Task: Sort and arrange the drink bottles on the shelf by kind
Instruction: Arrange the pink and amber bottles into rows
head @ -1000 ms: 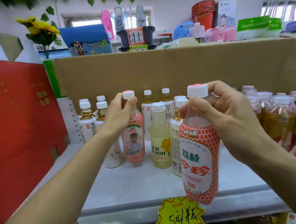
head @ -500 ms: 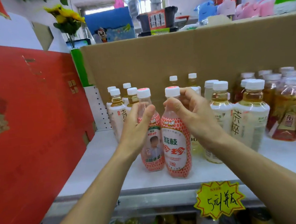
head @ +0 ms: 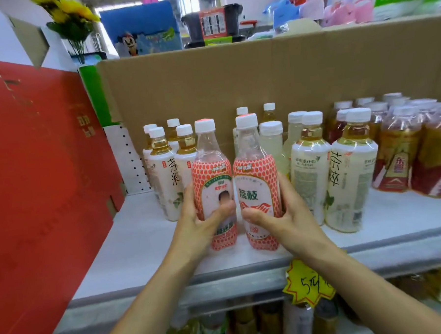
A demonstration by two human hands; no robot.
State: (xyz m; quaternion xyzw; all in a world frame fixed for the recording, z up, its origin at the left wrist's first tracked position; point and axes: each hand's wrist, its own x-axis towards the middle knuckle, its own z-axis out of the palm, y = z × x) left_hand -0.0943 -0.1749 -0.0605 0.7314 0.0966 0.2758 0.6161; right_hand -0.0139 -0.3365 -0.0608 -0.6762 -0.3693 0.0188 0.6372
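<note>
Fingers (head: 190,204) of the left hand (head: 201,219) curl round the left red-dotted clear plastic bottle (head: 212,182); the right hand (head: 288,214) grips the matching right bottle (head: 256,180). Both bottles are upright and touching near the white shelf's (head: 141,234) front edge.

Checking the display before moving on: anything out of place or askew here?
Nothing tipped or spilled. The left lychee bottle shows a different label face than the right lychee bottle; white-label tea bottles stand split on both sides.
</note>
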